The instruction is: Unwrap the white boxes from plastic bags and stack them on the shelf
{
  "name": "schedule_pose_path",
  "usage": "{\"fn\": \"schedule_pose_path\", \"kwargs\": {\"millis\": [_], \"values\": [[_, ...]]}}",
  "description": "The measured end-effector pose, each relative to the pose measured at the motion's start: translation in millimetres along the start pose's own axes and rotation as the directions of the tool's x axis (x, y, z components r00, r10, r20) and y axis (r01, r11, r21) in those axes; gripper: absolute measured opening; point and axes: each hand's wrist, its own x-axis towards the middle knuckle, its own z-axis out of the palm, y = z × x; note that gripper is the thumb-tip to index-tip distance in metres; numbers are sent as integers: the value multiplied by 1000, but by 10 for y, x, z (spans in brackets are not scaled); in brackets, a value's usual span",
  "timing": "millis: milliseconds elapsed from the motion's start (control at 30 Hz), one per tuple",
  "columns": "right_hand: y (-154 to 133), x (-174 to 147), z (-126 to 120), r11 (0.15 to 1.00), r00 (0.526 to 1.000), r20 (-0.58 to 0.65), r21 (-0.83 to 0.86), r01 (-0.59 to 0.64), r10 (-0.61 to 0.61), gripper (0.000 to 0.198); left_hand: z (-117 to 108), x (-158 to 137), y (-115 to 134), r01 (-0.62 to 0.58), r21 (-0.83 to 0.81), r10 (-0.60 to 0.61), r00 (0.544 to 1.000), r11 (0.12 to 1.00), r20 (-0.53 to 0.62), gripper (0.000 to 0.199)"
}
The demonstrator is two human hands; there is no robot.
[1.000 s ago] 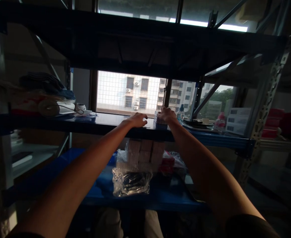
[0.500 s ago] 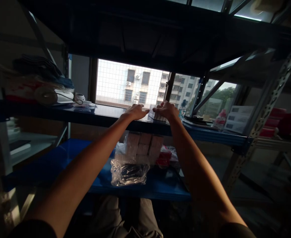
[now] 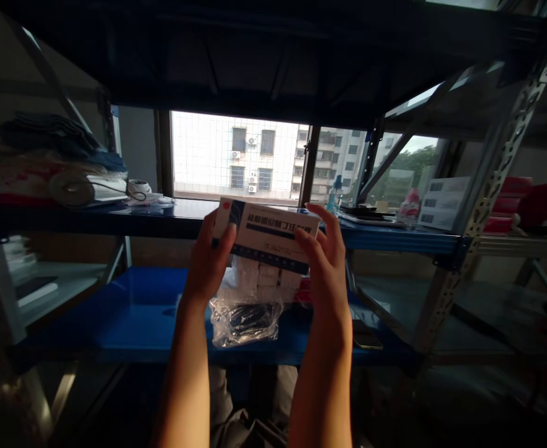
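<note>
A flat white and blue box (image 3: 266, 239) with printed lettering, turned upside down, is held up in front of the middle shelf. My left hand (image 3: 210, 258) grips its left end, the thumb on the front face. At the box's right end my right hand (image 3: 324, 249) holds on, thumb on the front and the fingers around the edge. Below it, a plastic-wrapped dark bundle (image 3: 245, 320) lies on the lower blue shelf (image 3: 128, 317). Behind that is a stack of pale boxes (image 3: 268, 280), partly covered by my hands and the box.
On the middle shelf (image 3: 180, 214) folded clothes (image 3: 49, 140) and a white roll (image 3: 89, 188) lie at left. A blue bottle (image 3: 333, 198), a pink bottle (image 3: 409, 205) and a white labelled box (image 3: 445, 202) stand at right. A perforated metal post (image 3: 501, 162) rises at the right.
Both hands have come back from the middle shelf towards me and now hold the white and blue box between them. My view has shifted slightly.
</note>
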Motion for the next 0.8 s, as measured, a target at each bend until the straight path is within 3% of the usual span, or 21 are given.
{"fn": "schedule_pose_path", "kwargs": {"millis": [100,233,367,500,567,633,733,800], "values": [[127,-331,39,989,991,22,55,-135,134,60,-107,-456,-193,183,-175,-179,983,967,35,64],[505,-658,90,932,939,28,117,-344,343,58,-259,-888,-520,439,-245,-423,899,865,115,69],[968,-867,175,877,883,-27,134,-462,469,51,-360,-1046,-848,626,-236,-594,780,743,197,73],[1339,-961,200,830,831,-64,138,-540,552,55,-438,-1062,-1096,724,-178,-683,688,666,243,76],[1447,-990,169,801,802,-64,141,-582,594,65,-464,-1081,-1157,730,-149,-689,680,667,249,73],[1497,-1025,117,790,793,-39,125,-600,608,68,-479,-1114,-1167,706,-142,-660,702,694,266,62],[1476,-1097,11,817,822,81,97,-569,563,60,-507,-1156,-1107,669,-155,-618,735,726,280,53],[1424,-1146,-70,818,819,196,113,-564,539,59,-550,-1163,-1043,658,-148,-602,742,738,296,62]]}}
